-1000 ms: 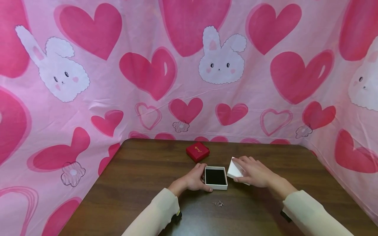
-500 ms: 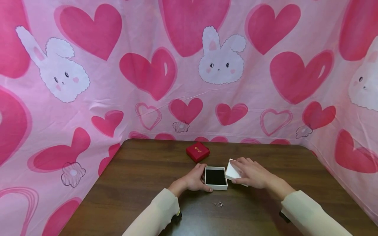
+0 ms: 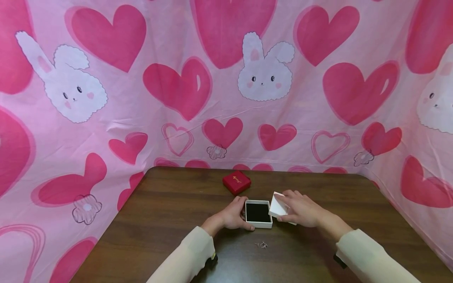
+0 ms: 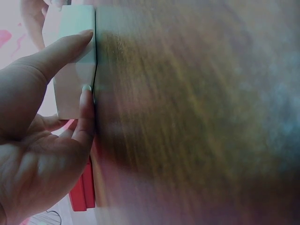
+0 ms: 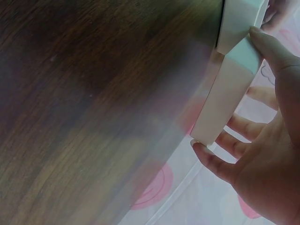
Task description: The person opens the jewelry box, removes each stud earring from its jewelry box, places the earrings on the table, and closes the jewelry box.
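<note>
A white square box with a black lining sits on the table in the head view. My left hand grips it from the left side, thumb at the near corner. In the left wrist view, the thumb and fingers lie on the walls of the box. My right hand holds a white box lid by its edges. Tilted, the lid has one edge right at the box's right rim. In the right wrist view, the lid slants up from the tabletop, its upper end meeting the box.
Behind the box lies a shut red box with gold lettering. Several small silvery pieces lie in front on the brown wooden table. A pink cloth with hearts and rabbits hangs around the table.
My right hand has brought the lid slightly leftward and nearer, up to the box's right rim. The left hand and box have stayed in place.
</note>
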Demonstrator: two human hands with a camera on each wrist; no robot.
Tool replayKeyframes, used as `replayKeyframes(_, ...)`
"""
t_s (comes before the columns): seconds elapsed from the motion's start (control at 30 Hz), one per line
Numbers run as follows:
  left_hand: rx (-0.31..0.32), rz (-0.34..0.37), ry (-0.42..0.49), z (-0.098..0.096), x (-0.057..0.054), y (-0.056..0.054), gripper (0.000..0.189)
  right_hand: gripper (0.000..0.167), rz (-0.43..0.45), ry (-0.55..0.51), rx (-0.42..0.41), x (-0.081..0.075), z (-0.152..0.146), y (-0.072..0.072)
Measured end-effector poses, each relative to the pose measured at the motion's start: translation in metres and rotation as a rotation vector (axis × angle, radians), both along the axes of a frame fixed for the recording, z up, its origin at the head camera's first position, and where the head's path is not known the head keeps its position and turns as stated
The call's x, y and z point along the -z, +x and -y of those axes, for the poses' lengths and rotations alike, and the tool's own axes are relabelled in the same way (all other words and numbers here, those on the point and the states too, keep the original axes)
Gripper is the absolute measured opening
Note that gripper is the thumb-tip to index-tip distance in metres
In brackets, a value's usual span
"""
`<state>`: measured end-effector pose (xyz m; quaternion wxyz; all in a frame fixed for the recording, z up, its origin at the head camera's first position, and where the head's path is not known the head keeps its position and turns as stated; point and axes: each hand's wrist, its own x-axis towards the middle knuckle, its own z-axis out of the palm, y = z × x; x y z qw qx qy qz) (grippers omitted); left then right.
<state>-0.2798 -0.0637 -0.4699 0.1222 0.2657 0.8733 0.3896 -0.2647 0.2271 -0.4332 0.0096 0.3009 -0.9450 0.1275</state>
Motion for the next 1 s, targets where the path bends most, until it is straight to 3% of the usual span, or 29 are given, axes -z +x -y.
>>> replayKeyframes(0.4, -0.004, 0.003, -0.007, -0.0003, -0.0004, 0.0002, 0.083, 0.081, -0.009, 0.013, 0.008, -0.0008, 0.0007, 0.002)
replayKeyframes(1.0, -0.005, 0.005, -0.024, -0.0009, 0.0002, -0.0014, 0.082, 0.08, -0.061, -0.001, -0.055, 0.0016, 0.0052, 0.0035)
